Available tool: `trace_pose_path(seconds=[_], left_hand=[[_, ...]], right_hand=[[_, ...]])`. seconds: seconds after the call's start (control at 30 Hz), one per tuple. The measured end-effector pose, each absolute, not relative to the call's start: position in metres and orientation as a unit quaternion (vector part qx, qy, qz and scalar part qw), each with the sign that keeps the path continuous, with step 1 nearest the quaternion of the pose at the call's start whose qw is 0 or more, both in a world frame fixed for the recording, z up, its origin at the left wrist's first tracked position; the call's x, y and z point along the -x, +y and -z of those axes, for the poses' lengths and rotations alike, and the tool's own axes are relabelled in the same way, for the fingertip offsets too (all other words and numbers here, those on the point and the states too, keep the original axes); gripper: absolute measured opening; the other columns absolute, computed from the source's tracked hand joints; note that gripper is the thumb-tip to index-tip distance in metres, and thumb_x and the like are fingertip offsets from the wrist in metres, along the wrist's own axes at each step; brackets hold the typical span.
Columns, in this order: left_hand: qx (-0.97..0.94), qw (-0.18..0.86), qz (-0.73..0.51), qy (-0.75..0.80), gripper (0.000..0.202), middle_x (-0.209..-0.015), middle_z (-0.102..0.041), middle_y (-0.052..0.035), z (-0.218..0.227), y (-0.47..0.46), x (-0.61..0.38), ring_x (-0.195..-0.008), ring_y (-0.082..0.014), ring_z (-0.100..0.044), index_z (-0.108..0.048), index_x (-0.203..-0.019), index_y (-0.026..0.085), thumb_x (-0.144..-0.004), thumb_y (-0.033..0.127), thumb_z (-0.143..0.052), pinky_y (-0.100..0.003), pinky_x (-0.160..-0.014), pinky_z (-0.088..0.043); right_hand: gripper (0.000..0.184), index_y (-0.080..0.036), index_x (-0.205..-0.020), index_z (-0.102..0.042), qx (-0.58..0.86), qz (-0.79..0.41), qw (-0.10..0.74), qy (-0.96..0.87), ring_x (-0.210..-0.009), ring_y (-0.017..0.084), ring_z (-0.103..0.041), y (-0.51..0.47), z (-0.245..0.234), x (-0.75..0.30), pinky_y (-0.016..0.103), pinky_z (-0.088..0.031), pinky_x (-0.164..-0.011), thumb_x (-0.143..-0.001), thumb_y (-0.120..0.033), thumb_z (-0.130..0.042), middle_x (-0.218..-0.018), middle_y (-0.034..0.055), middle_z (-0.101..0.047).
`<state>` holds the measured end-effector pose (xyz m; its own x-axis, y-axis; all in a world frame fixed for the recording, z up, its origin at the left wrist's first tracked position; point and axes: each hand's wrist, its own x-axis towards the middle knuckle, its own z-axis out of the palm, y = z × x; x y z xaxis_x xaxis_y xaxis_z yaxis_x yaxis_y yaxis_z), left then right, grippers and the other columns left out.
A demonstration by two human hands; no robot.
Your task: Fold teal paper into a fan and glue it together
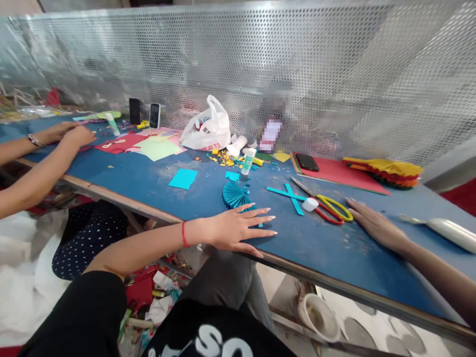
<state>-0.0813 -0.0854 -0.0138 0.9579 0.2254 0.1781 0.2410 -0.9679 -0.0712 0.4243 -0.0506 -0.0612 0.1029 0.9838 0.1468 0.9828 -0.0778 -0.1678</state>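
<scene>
While we look down across a blue-topped bench [148, 186], our left hand [238, 230], a red thread at its wrist, lies flat near the bench's front edge, its fingers spread apart and clamped on nothing. Its fingertips [266, 217] reach just beside a pleated teal paper fan [235, 195] at the centre of the frame. Our right hand [377, 228] rests flat toward the right, also open and empty, near scissors [334, 210] with yellow and red loop handles. A white cap [310, 204] lies against the scissors, and two crossed teal paper strips [288, 197] lie just to its left. Above the fan, a glue stick [248, 161] stands beside yellow paper scraps [223, 158], while a teal card square [183, 178] lies to the left. At upper right, a black phone [307, 162] sits on a red card sheet [340, 174], near a folded multicoloured paper fan [383, 171]. A white plastic bag [210, 126] slumps at top centre before a perforated metal screen [238, 54]. At far left, a co-worker's hands [76, 134], one wrist wearing a bracelet, rest on the bench near a red paper sheet [119, 143] and an upright phone [154, 115].
</scene>
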Motion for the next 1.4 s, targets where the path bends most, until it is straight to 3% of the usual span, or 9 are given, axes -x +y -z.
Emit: trace_pose_path(seconds=[0.1,0.23,0.47,0.73,0.93,1.0,1.1,1.23,1.4], left_hand=[[0.986,0.049,0.093,-0.131,0.070,-0.170,-0.036,-0.0100,0.021,-0.086,0.081,-0.164,-0.0282,-0.018,-0.046,-0.160,0.023,-0.104,0.064,-0.050,-0.051,-0.134,-0.015],[0.984,0.047,0.093,-0.143,0.071,-0.169,-0.039,-0.0100,0.024,-0.087,0.082,-0.164,-0.0284,-0.018,-0.046,-0.159,0.020,-0.104,0.065,-0.047,-0.053,-0.135,-0.010],[0.985,0.023,0.097,-0.138,0.073,-0.164,-0.045,-0.0091,0.020,-0.088,0.084,-0.162,-0.0293,-0.024,-0.045,-0.159,0.016,-0.104,0.063,-0.049,-0.056,-0.133,-0.017],[0.982,0.035,0.122,-0.138,0.067,-0.160,-0.052,-0.0109,0.026,-0.093,0.089,-0.159,-0.0288,-0.033,-0.050,-0.156,0.014,-0.105,0.058,-0.053,-0.051,-0.132,-0.024],[0.979,0.012,0.141,-0.146,0.068,-0.161,-0.050,-0.0112,0.022,-0.097,0.103,-0.156,-0.0301,-0.040,-0.043,-0.161,0.018,-0.105,0.055,-0.055,-0.054,-0.129,-0.033],[0.975,0.018,0.168,-0.145,0.066,-0.160,-0.051,-0.0124,0.018,-0.099,0.111,-0.155,-0.0292,-0.040,-0.039,-0.163,0.019,-0.106,0.050,-0.054,-0.053,-0.127,-0.036],[0.959,0.039,0.232,-0.159,0.055,-0.156,-0.056,-0.0141,0.015,-0.103,0.123,-0.154,-0.0275,-0.044,-0.042,-0.160,0.016,-0.110,0.036,-0.049,-0.052,-0.126,-0.039],[0.933,0.051,0.285,-0.216,0.042,-0.144,-0.067,-0.0106,0.018,-0.116,0.129,-0.143,-0.0261,-0.055,-0.055,-0.148,0.017,-0.107,0.023,-0.053,-0.049,-0.122,-0.040],[0.894,0.046,0.329,-0.300,0.030,-0.112,-0.074,-0.0107,0.025,-0.125,0.102,-0.102,-0.0249,-0.066,-0.068,-0.131,0.013,-0.104,0.023,-0.061,-0.041,-0.090,-0.053]], right_hand=[[0.079,-0.019,-0.166,-0.030,0.749,-0.071,0.118,-0.648,-0.161,0.029,-0.027,-0.055,0.064,-0.425,0.045,-0.019,-0.132,-0.098,-0.060,-0.025,-0.170,0.0159,-0.036],[0.084,-0.017,-0.167,-0.026,0.769,-0.077,0.120,-0.623,-0.162,0.029,-0.024,-0.060,0.067,-0.426,0.040,-0.016,-0.133,-0.097,-0.063,-0.024,-0.172,0.0148,-0.031],[0.073,-0.027,-0.142,-0.059,0.732,-0.012,0.061,-0.679,-0.159,0.033,-0.027,-0.086,0.085,-0.448,0.050,-0.021,-0.131,-0.084,-0.058,-0.028,-0.167,0.0153,-0.044],[0.054,-0.057,-0.120,-0.070,0.697,0.048,0.120,-0.706,-0.156,0.034,-0.035,-0.158,0.114,-0.462,0.059,-0.031,-0.124,-0.070,-0.055,-0.050,-0.163,0.0029,-0.050],[0.076,-0.036,-0.156,-0.052,0.775,0.026,0.141,-0.615,-0.158,0.027,-0.032,-0.222,0.084,-0.362,0.052,-0.026,-0.131,-0.090,-0.063,-0.026,-0.167,0.0027,-0.042],[0.072,-0.043,-0.161,-0.042,0.796,0.057,0.199,-0.569,-0.156,0.023,-0.035,-0.230,0.075,-0.326,0.046,-0.026,-0.132,-0.095,-0.065,-0.027,-0.165,-0.0023,-0.045],[0.056,-0.062,-0.154,-0.042,0.778,0.092,0.288,-0.550,-0.148,0.023,-0.049,-0.234,0.070,-0.291,0.042,-0.033,-0.130,-0.099,-0.061,-0.036,-0.153,-0.0095,-0.058],[0.053,-0.072,-0.146,-0.044,0.741,0.072,0.343,-0.573,-0.134,0.034,-0.063,-0.235,0.064,-0.267,0.056,-0.049,-0.119,-0.096,-0.058,-0.052,-0.140,-0.0084,-0.069],[0.063,-0.066,-0.150,-0.045,0.556,0.052,0.362,-0.746,-0.099,0.034,-0.079,-0.221,0.034,-0.225,0.060,-0.067,-0.087,-0.095,-0.037,-0.061,-0.113,-0.0073,-0.081]])
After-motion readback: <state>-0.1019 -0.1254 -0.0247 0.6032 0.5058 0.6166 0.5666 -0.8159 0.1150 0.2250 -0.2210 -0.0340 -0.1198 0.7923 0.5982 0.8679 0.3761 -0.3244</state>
